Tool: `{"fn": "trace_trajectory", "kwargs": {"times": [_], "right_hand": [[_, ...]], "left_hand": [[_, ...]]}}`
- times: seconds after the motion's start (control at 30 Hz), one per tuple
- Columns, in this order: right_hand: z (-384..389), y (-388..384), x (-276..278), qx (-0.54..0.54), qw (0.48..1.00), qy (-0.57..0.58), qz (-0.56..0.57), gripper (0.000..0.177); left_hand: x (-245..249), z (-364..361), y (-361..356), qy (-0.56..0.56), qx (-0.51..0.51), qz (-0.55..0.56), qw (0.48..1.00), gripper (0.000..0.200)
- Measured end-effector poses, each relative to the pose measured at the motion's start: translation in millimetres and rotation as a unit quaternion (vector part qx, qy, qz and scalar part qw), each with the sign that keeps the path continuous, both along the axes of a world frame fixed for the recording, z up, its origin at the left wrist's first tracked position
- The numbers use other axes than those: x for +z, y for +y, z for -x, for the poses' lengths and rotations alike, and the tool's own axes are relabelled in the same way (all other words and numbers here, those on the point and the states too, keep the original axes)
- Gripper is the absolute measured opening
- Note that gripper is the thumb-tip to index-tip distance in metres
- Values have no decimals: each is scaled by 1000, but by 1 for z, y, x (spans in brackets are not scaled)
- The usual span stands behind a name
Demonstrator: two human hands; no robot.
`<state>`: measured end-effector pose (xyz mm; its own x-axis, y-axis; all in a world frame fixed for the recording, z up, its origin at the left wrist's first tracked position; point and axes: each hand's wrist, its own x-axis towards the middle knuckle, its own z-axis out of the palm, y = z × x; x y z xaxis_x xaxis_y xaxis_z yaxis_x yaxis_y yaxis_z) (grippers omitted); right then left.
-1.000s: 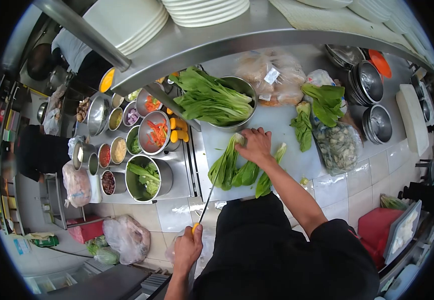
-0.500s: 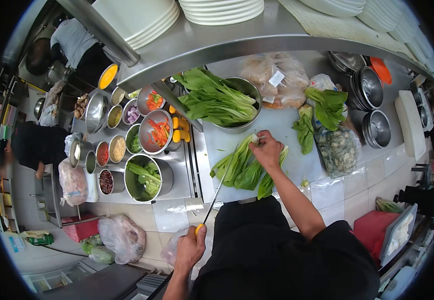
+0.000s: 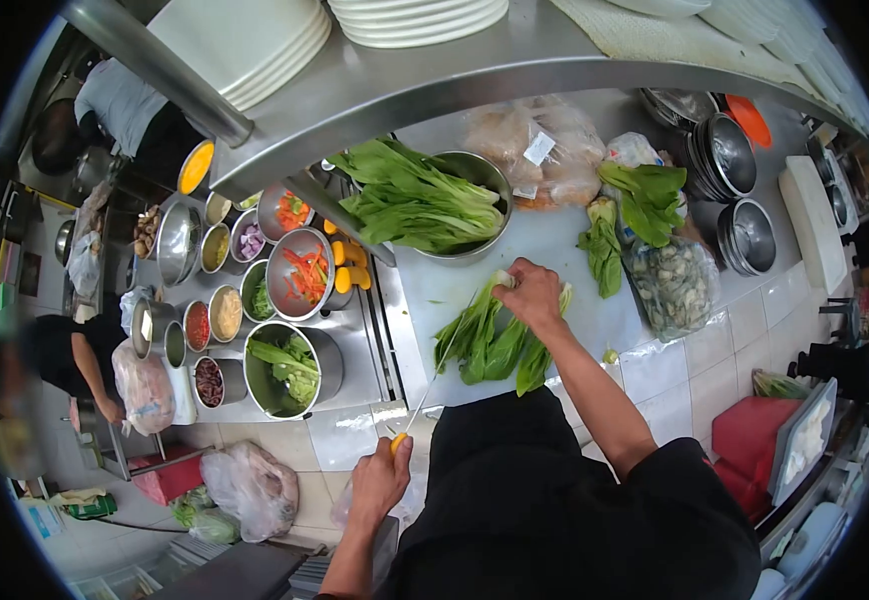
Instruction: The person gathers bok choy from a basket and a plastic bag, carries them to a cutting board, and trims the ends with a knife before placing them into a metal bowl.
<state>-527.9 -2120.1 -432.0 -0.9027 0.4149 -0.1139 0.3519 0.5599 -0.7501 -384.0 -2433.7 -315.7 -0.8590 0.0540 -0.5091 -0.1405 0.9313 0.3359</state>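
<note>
My left hand is closed around the yellow handle of a long thin knife. Its blade reaches up and to the right, to the left edge of a bunch of bok choy. My right hand pinches the pale stem end of that bunch, whose green leaves fan toward me on a white cutting board. Behind it, larger heads of leafy greens fill a metal bowl. Another small bok choy lies to the right.
Left of the board stand several metal containers with cut vegetables, including a pot of chopped greens and a bowl of carrot strips. Bagged food and stacked metal bowls sit right. A steel shelf overhangs the back. Co-workers are at left.
The knife blade has swung slightly and lies against the left leaves, which have drawn in toward the right. My right hand keeps its hold. A co-worker's arm at left has moved.
</note>
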Motion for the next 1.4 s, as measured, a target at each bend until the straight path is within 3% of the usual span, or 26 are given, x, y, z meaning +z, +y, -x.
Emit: {"fn": "trace_trajectory", "kwargs": {"times": [0.07,0.2,0.27,0.7,1.4], "right_hand": [[-1,-3,-8,8,997,74,-5,28],[-11,-12,-3,-29,995,92,38,25],[-15,-12,-12,-15,988,156,5,27],[-15,-11,-6,-17,993,118,19,29],[-12,-6,-21,23,993,113,0,30]], "left_hand": [[-7,5,3,-4,-2,-6,1000,49],[-11,8,21,-22,0,-63,998,46],[-13,13,34,-25,-4,-73,997,46],[-30,26,46,-10,-30,-80,996,44],[-64,23,69,62,-47,-2,997,45]]}}
